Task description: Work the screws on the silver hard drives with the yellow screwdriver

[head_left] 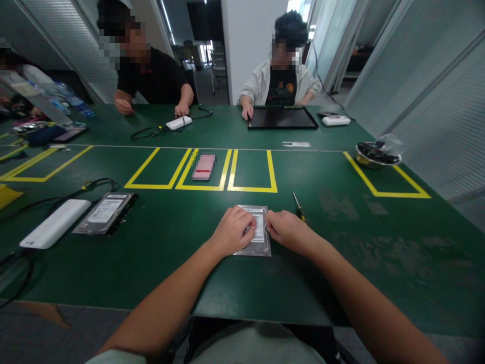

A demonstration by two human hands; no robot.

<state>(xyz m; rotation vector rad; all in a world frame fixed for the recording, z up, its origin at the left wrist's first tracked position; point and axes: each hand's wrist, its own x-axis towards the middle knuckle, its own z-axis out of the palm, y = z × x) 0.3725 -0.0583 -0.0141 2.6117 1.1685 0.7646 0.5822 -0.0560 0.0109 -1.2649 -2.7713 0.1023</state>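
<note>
The hard disk drive [261, 248] lies flat on the tabletop [170, 283], near its front edge and directly ahead of the person. The left hand [235, 230] rests over the left part of the drive, fingers curled and partly covering the label [259, 233]. The right hand [287, 228] is positioned at the right edge of the drive, fingers folded in. Whether either of the hands grips the drive or a small part cannot be determined. A screwdriver [299, 208] lies just beyond the right hand, shaft pointing away from the person. A second hard disk drive [106, 213] lies well to the left, beside a white elongated device [56, 223].
</note>
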